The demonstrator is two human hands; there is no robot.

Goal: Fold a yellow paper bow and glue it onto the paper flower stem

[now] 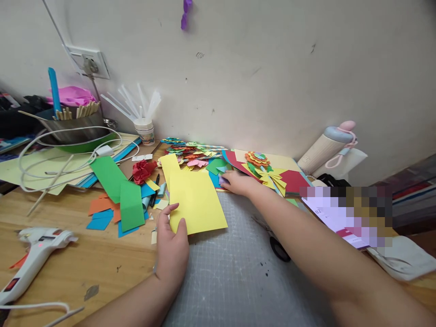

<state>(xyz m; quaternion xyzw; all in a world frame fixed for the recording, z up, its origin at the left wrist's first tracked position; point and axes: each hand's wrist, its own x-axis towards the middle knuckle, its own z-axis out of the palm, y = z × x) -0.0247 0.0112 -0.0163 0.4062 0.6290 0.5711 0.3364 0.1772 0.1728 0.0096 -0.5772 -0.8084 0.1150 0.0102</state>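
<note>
My left hand (172, 243) pinches the near left corner of a yellow paper sheet (195, 200) that lies on the grey cutting mat (235, 272). My right hand (236, 181) reaches far forward to the pile of coloured paper pieces (190, 156) by the wall. Its fingers are closed on a small pale purple paper piece (222, 180). A red sheet (293, 178) with a paper flower (258, 159) and a yellow bow (272, 178) lies just right of that hand.
A white glue gun (37, 254) lies at the near left on the wooden table. Green (121, 190), blue and orange paper scraps sit left of the yellow sheet. A metal bowl (76, 129), a cup of straws (145, 129), a bottle (325, 147) and scissors (277, 247) stand around.
</note>
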